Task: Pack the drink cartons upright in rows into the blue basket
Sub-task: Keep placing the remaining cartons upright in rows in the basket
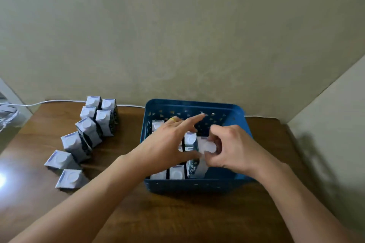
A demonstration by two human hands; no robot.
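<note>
The blue basket (233, 112) stands on the wooden table at centre right, with several white-topped drink cartons upright inside, such as one at the front (177, 172) and one in the middle (190, 138). My right hand (231, 148) grips the top of a carton (205, 147) that stands tall inside the basket. My left hand (169, 144) hovers over the basket's left half with fingers stretched out, its thumb against that same carton. Part of the packed rows is hidden under both hands.
Several more cartons (88, 128) stand in a curved double line on the table left of the basket. A white cable (59, 102) runs along the wall behind. A corner wall rises at right. Bare table lies in front of the basket.
</note>
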